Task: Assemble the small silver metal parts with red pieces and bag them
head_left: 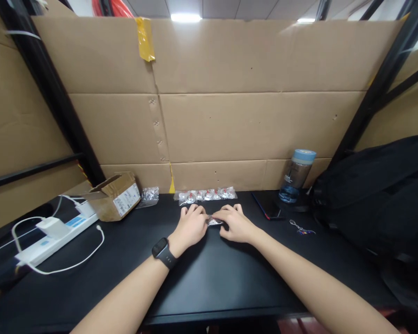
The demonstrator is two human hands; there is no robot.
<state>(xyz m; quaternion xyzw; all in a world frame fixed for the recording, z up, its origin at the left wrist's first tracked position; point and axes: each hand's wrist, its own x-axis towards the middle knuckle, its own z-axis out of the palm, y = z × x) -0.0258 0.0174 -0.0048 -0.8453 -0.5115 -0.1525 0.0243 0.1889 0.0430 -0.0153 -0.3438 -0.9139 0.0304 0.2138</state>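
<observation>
My left hand (192,226), with a black watch (165,253) on its wrist, is closed on one side of a small shiny plastic packet (214,221). From the other side my right hand (237,223) grips the same packet, fingers curled over it. Both hands rest low over the black table (216,278), and the fingers hide most of the packet, so its contents cannot be made out. Just beyond the hands lies a row of several clear packets (206,195) with round silvery items and red marks.
At left stand an opened cardboard box (120,197), another clear plastic bag (149,196) and a white power strip (57,237) with cables. To the right are a phone (267,205), a water bottle (297,176), a keychain (303,230) and a black backpack (372,204). Cardboard panels (216,125) wall the back.
</observation>
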